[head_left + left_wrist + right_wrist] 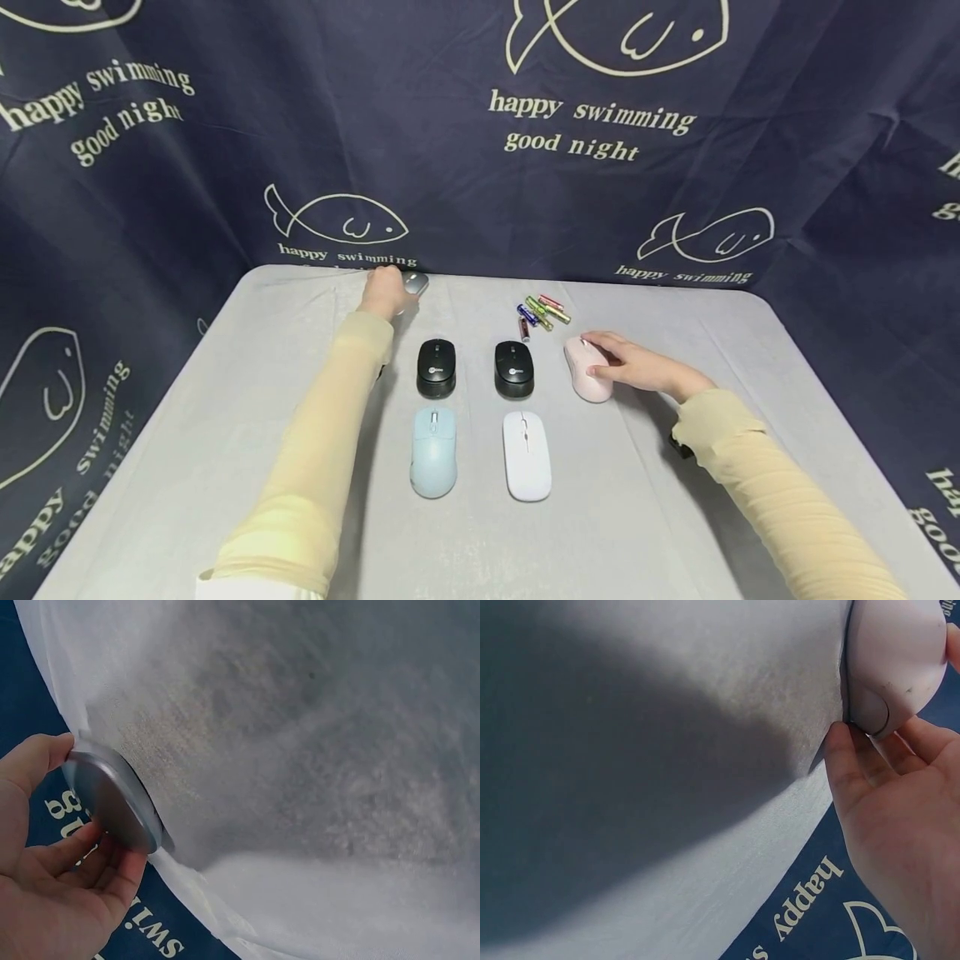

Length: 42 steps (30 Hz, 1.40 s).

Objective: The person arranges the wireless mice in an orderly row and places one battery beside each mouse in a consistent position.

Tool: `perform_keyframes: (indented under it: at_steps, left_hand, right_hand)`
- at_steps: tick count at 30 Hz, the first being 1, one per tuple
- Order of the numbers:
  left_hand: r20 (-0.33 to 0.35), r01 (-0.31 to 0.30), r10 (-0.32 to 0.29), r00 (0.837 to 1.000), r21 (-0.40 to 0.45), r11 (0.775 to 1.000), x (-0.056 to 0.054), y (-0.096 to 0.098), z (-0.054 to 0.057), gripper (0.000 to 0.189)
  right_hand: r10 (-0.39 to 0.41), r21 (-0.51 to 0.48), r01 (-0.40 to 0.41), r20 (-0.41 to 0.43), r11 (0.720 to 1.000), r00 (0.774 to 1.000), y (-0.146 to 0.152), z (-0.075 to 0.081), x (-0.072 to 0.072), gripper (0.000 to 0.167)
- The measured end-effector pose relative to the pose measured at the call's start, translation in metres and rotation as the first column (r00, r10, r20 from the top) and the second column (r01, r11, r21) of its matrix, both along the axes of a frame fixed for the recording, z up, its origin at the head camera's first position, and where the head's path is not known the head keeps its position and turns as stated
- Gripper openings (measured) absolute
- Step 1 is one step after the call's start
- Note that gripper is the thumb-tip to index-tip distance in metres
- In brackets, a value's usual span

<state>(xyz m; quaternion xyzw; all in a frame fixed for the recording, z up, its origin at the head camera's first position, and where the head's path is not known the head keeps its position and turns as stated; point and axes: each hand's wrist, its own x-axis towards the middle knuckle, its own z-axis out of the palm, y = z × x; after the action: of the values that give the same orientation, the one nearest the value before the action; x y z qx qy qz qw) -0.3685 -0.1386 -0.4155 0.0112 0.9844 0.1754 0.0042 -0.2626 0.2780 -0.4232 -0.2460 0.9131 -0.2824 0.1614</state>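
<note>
Near the far table edge, my left hand (383, 292) grips a grey computer mouse (416, 283). In the left wrist view the thumb and fingers hold the grey mouse (120, 806) by its opposite sides, close to the tabletop. My right hand (636, 367) grips a pale pink mouse (587, 367) on the right of the table, thumb at the near side and fingers over the front. The right wrist view shows fingertips against one end of the pink mouse (900, 652), which lies on or very near the cloth; its far side is cut off.
Between my arms stand two black mice (437, 367), (514, 369) side by side. Nearer lie a light blue mouse (433, 454) and a white mouse (527, 457). Several small batteries (542, 311) lie in a loose pile towards the back. A dark printed curtain (465, 167) hangs behind the grey table (480, 550).
</note>
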Motion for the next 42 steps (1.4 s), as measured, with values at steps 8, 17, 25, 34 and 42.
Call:
perform_keyframes:
  at_steps: [8, 17, 25, 34, 42]
  left_hand:
    - [0.014, 0.007, -0.007, 1.0, 0.005, 1.0, 0.003, -0.002, 0.002, 0.058]
    - [0.028, 0.02, -0.02, 0.999, -0.019, 1.0, 0.01, 0.0, 0.008, 0.062]
    - [0.038, 0.011, -0.01, 0.999, -0.044, 0.999, 0.015, 0.004, 0.016, 0.056]
    - [0.047, 0.024, -0.021, 0.999, -0.056, 0.998, 0.022, 0.007, 0.025, 0.051]
    - [0.034, 0.038, -0.036, 0.999, -0.058, 0.998, 0.03, 0.009, 0.032, 0.056]
  right_hand:
    - [-0.004, -0.012, 0.004, 0.003, 1.0, 1.0, 0.0, 0.0, 0.001, 0.065]
    - [-0.003, -0.012, 0.003, -0.006, 1.0, 1.0, 0.001, -0.002, 0.0, 0.065]
    - [0.009, -0.016, -0.009, -0.017, 1.0, 1.0, 0.002, -0.003, 0.001, 0.065]
    - [0.008, -0.016, -0.008, -0.009, 1.0, 1.0, 0.001, -0.002, 0.001, 0.065]
    - [0.004, -0.007, -0.004, -0.013, 1.0, 1.0, 0.0, -0.002, 0.001, 0.066]
